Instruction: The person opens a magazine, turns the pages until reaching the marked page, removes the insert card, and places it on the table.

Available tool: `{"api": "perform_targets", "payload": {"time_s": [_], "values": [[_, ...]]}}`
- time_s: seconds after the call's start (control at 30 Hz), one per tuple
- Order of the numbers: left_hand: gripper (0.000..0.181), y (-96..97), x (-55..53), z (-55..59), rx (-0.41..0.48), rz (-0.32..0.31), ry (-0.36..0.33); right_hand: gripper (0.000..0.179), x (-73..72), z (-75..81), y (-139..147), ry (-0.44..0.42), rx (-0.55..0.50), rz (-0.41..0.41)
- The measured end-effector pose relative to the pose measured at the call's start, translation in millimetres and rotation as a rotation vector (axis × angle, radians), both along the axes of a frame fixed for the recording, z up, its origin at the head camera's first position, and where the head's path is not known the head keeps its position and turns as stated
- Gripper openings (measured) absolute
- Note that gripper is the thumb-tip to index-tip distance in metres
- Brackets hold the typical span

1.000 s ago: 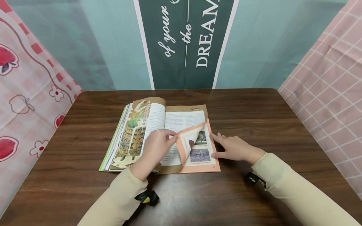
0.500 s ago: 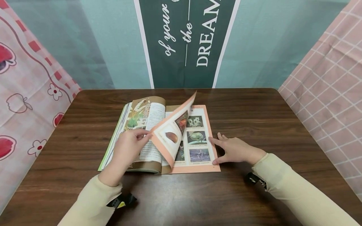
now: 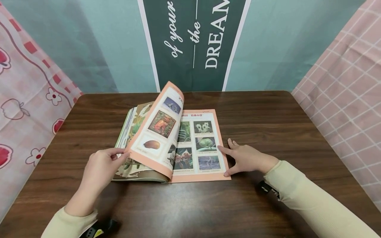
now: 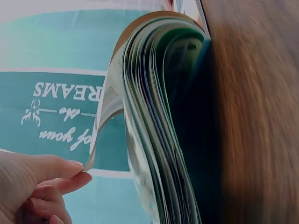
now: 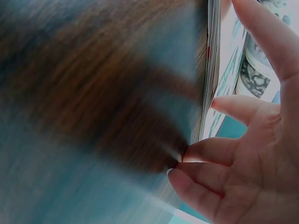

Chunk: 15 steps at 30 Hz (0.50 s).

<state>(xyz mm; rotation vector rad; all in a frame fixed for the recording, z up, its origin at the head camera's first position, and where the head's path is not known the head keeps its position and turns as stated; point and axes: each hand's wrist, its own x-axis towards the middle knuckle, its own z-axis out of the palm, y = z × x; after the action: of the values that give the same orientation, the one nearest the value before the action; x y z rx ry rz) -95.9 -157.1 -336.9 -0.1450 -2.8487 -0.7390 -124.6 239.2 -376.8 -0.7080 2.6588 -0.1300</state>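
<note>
An open magazine (image 3: 196, 178) lies on the wooden table, its left stack of pages bulging up near the spine. My left hand (image 3: 102, 167) pinches the lower outer corner of one page (image 3: 154, 129), which has an orange border and photos. That page stands raised and curved over the left stack. In the left wrist view, thumb and forefinger of the left hand (image 4: 42, 184) grip the page edge beside the thick stack. My right hand (image 3: 245, 158) rests at the magazine's right edge, fingers spread, with thumb and forefinger on the page border. The right wrist view shows its fingertips (image 5: 217, 103) at the page edges.
The brown wooden table (image 3: 268, 125) extends around the magazine. Behind it hangs a teal cloth (image 3: 265, 46) with a dark lettered panel. A fruit-patterned cloth (image 3: 26, 109) is at the left, a pink checked cloth (image 3: 348, 82) at the right.
My left hand has moved left, carrying the page corner across the spine and over the left stack. More of the photo page beneath is uncovered. The right hand has stayed nearly still.
</note>
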Motion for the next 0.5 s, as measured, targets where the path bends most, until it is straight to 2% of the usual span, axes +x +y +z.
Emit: {"api": "perform_targets", "payload": {"time_s": [0.1, 0.33, 0.5], "values": [[0.024, -8.5, 5.2, 0.7, -0.026, 0.015, 0.002, 0.098, 0.8, 0.4, -0.5, -0.008, 0.002, 0.002], [0.03, -21.0, 12.9, 1.2, -0.08, 0.031, -0.062, 0.101, 2.4, -0.2, -0.5, 0.006, 0.028, 0.009], [0.038, -29.1, 18.0, -0.4, -0.1, 0.035, -0.14, 0.101, 4.0, -0.7, -1.9, 0.008, 0.044, 0.017]]}}
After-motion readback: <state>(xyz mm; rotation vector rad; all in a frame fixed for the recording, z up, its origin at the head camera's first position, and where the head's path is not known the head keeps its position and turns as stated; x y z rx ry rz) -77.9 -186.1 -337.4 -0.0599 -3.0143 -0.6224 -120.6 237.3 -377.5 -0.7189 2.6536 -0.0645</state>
